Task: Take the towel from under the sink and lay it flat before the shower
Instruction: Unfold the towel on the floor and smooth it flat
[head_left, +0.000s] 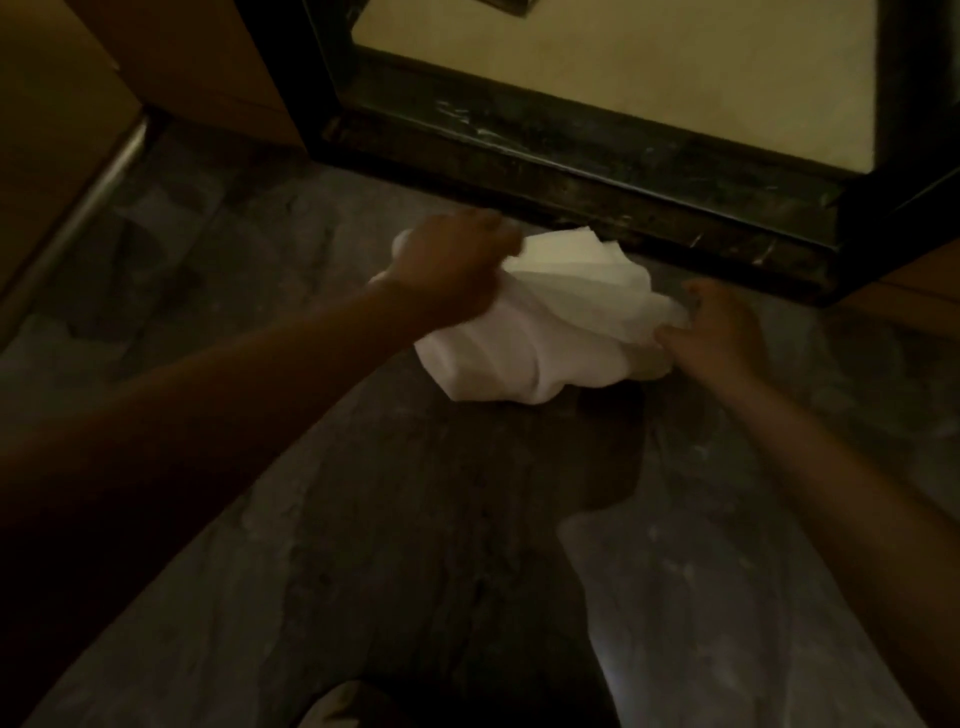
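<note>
Before shower curb (571, 171): towel (540, 332) bunched, left hand (452, 265), right hand (717, 327) gripping edges.

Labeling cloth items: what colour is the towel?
Plain white, no pattern visible; the towel shows in the head view, bunched on the floor.

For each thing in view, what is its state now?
towel: bunched, not yet flat, on the floor before the shower curb
left hand: closed on the towel
right hand: gripping the towel's edge
shower curb: dark, bare
</note>
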